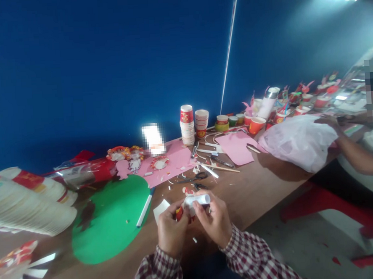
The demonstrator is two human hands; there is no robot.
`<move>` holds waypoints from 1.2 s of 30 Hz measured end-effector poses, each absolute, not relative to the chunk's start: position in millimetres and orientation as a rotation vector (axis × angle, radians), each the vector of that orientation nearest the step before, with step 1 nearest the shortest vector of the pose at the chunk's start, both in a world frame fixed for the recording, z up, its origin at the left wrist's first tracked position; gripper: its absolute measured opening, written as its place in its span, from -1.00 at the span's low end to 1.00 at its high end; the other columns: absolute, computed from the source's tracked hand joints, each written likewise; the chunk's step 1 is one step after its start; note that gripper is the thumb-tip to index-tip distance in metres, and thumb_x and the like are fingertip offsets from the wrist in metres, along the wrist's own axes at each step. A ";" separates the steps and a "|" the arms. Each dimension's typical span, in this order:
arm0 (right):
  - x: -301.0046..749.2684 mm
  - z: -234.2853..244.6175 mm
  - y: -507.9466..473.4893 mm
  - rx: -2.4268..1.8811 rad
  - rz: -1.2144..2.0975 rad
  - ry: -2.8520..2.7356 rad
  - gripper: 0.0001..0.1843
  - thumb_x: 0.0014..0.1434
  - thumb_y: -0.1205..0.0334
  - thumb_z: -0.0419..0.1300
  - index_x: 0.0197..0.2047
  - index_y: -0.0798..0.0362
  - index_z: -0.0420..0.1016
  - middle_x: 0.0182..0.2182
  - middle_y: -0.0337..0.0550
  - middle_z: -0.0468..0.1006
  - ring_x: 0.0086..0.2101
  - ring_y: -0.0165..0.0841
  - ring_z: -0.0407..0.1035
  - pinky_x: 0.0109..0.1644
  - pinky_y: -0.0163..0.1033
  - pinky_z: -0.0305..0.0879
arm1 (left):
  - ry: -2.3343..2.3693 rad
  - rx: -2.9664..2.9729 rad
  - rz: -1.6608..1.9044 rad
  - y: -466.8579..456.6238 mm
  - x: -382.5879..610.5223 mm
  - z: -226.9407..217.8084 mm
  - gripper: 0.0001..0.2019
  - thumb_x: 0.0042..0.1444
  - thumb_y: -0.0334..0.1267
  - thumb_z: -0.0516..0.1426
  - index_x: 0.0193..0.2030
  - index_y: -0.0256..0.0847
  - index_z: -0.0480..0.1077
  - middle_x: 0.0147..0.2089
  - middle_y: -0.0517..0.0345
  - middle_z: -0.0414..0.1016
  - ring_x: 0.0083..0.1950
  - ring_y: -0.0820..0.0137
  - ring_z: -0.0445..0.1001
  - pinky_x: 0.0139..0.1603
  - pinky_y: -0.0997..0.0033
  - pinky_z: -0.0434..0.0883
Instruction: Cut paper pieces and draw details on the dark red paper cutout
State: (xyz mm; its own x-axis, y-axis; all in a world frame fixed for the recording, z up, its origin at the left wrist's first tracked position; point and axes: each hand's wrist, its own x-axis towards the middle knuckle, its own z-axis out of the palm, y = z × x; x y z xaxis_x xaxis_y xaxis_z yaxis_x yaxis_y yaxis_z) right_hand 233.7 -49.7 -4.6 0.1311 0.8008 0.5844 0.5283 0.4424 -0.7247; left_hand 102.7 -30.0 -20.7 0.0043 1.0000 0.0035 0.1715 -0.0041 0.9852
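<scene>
In the frame's lower middle, our right hand (pixel 217 218) clamps its fingers on a white tube (pixel 198 200); our left hand (pixel 173 228) pinches a red and yellow piece (pixel 179 213) just beside it. At left we see nested paper cups (pixel 32 203) lying tilted; at right, a plastic bag (pixel 300 143), contents unclear; beyond, upper centre, a cup stack (pixel 187 129).

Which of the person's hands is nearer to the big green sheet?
The left. The left hand is to the right of the green sheet, not touching it; the right hand is farther right, beyond the left.
</scene>
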 end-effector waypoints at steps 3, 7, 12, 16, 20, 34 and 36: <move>233.6 -4.5 -50.0 -1.203 0.297 -1.543 -0.88 0.19 0.32 0.10 -0.17 0.08 0.36 -0.32 -0.10 0.52 -0.31 -0.32 0.44 -0.23 -0.29 0.33 | 1.343 1.402 1.100 -29.4 100.6 -26.2 -0.67 -0.03 -0.15 0.18 -0.19 -0.33 0.53 -0.42 0.07 0.55 -0.41 0.37 0.48 -0.44 0.50 0.42; 233.1 -2.6 -49.7 -1.226 0.297 -1.520 -0.89 0.20 0.33 0.08 -0.18 0.08 0.36 -0.33 -0.11 0.51 -0.32 -0.33 0.43 -0.24 -0.29 0.32 | 1.354 1.453 1.089 -28.7 98.7 -29.9 -0.70 0.01 -0.15 0.15 -0.17 -0.29 0.53 -0.32 0.05 0.57 -0.32 0.34 0.50 -0.35 0.47 0.44; 231.8 -1.7 -49.7 -1.219 0.319 -1.532 -0.90 0.20 0.32 0.08 -0.19 0.07 0.36 -0.35 -0.12 0.51 -0.33 -0.32 0.43 -0.24 -0.29 0.32 | 1.379 1.522 1.101 -29.0 98.1 -24.6 -0.73 -0.01 -0.18 0.17 -0.21 -0.27 0.54 -0.29 0.06 0.58 -0.30 0.34 0.51 -0.29 0.45 0.45; 231.1 -1.8 -49.4 -1.216 0.291 -1.514 -0.89 0.20 0.33 0.08 -0.19 0.08 0.35 -0.34 -0.10 0.51 -0.32 -0.32 0.43 -0.23 -0.28 0.33 | 1.346 1.416 1.149 -30.2 98.4 -23.2 -0.70 -0.03 -0.16 0.19 -0.20 -0.30 0.54 -0.34 0.05 0.58 -0.38 0.36 0.50 -0.38 0.48 0.44; 231.1 -1.0 -49.0 -1.191 0.312 -1.539 -0.91 0.19 0.33 0.09 -0.20 0.08 0.36 -0.34 -0.11 0.51 -0.32 -0.33 0.43 -0.22 -0.29 0.32 | 1.303 1.307 1.156 -30.9 98.1 -26.0 -0.66 -0.07 -0.14 0.22 -0.20 -0.34 0.54 -0.41 0.05 0.55 -0.44 0.39 0.47 -0.44 0.49 0.43; 227.5 0.6 -50.3 -1.226 0.317 -1.488 -0.89 0.21 0.28 0.07 -0.18 0.05 0.37 -0.32 -0.08 0.52 -0.31 -0.30 0.44 -0.24 -0.26 0.35 | 1.334 1.322 1.104 -33.3 99.5 -28.6 -0.65 -0.02 -0.10 0.19 -0.19 -0.35 0.51 -0.41 0.06 0.54 -0.40 0.37 0.47 -0.40 0.48 0.42; 228.3 0.9 -50.3 -1.204 0.314 -1.532 -0.88 0.21 0.28 0.08 -0.18 0.05 0.36 -0.32 -0.08 0.53 -0.30 -0.30 0.45 -0.22 -0.25 0.36 | 1.309 1.266 1.098 -33.6 99.2 -27.7 -0.62 -0.02 -0.10 0.19 -0.14 -0.36 0.50 -0.43 0.08 0.53 -0.44 0.41 0.44 -0.42 0.48 0.41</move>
